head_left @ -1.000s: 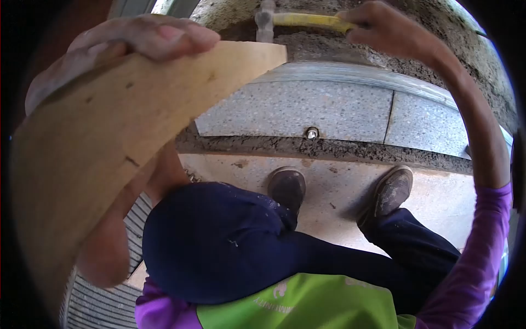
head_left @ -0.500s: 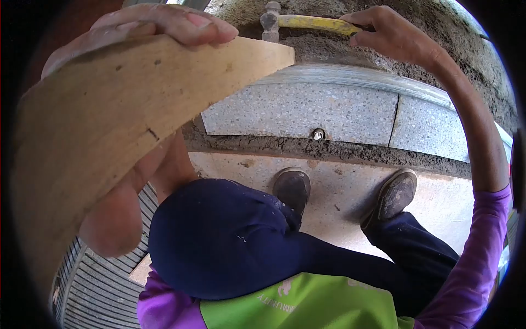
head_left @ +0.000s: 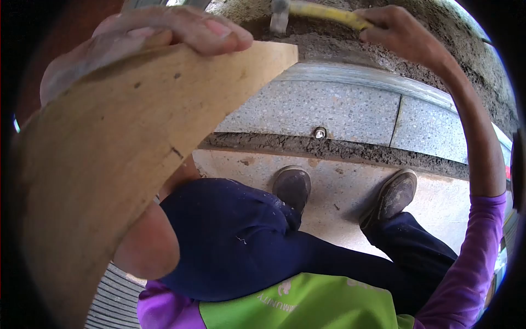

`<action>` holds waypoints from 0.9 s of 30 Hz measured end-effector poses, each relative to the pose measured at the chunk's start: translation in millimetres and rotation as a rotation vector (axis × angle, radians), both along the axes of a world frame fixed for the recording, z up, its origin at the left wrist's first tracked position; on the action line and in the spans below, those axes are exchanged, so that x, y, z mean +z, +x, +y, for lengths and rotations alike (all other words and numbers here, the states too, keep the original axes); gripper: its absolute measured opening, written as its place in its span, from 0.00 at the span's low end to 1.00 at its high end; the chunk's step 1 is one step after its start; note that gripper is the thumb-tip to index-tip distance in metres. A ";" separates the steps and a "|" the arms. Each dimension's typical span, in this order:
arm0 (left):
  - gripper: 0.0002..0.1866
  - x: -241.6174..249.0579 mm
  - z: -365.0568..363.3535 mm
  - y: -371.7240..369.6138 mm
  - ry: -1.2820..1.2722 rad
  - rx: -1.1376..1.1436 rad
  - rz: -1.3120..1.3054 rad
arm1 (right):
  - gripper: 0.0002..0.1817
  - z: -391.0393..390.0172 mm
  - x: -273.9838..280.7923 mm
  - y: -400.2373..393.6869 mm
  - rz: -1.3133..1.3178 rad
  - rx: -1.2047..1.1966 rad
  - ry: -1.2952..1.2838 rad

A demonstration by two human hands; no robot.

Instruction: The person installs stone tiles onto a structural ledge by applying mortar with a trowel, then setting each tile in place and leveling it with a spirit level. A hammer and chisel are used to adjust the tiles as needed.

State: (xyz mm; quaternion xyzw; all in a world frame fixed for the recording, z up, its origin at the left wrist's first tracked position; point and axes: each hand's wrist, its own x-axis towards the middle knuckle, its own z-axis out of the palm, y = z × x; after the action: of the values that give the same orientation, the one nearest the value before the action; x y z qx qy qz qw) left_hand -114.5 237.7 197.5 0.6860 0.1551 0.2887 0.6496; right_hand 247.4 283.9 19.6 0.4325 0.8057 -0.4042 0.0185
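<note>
Close to the camera, my left hand (head_left: pixel 170 28) grips a long pale wooden board (head_left: pixel 126 126), fingers over its upper edge and thumb at the lower edge. Small dark marks dot the board's face. My right hand (head_left: pixel 397 34) is closed around the yellow handle of a hammer (head_left: pixel 327 15). The hammer's grey metal head is at the top of the view, beyond the board's narrow end and partly cut off. Rough mortar lies below and around the hammer.
A speckled tile riser (head_left: pixel 329 107) with a small round fitting (head_left: pixel 319 132) runs across the middle, under a grey ledge. Rough mortar (head_left: pixel 350 149) lines its base. My shoes (head_left: pixel 291 189) rest on the light floor. A ribbed grey surface (head_left: pixel 118 301) is at lower left.
The board and my left hand have shifted to the right, covering more of the tile. The hammer has moved slightly up and right, its head now partly out of view.
</note>
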 end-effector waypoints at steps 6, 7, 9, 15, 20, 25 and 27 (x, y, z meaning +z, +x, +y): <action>0.55 4.0 -7.4 3.9 0.091 0.014 -0.037 | 0.09 0.0 102.9 -38.3 -0.171 -0.134 -0.315; 0.55 4.6 -8.2 6.0 0.116 0.017 -0.053 | 0.10 -1.7 91.8 -42.4 -0.217 -0.032 -0.284; 0.57 9.0 -12.1 8.0 0.122 0.016 -0.075 | 0.10 -3.0 84.9 -41.7 -0.273 0.052 -0.262; 0.57 30.2 -6.6 -0.9 0.023 -0.094 0.043 | 0.10 -5.3 89.8 -45.0 -0.319 -0.008 -0.335; 0.57 25.1 -5.1 -0.6 0.037 -0.107 0.043 | 0.10 -3.5 76.4 -31.9 -0.157 0.062 -0.259; 0.57 17.5 -6.1 -0.9 0.054 -0.088 0.029 | 0.08 2.0 67.5 -26.7 -0.126 -0.135 -0.259; 0.57 15.4 -5.6 -1.1 0.056 -0.079 0.022 | 0.08 6.4 66.9 -22.5 -0.113 -0.194 -0.235</action>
State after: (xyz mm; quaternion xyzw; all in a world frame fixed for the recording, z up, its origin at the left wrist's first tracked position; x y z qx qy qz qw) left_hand -115.6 232.1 212.9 0.7126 0.1267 0.2596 0.6393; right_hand 224.9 290.3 86.5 0.5251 0.7050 -0.4707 0.0750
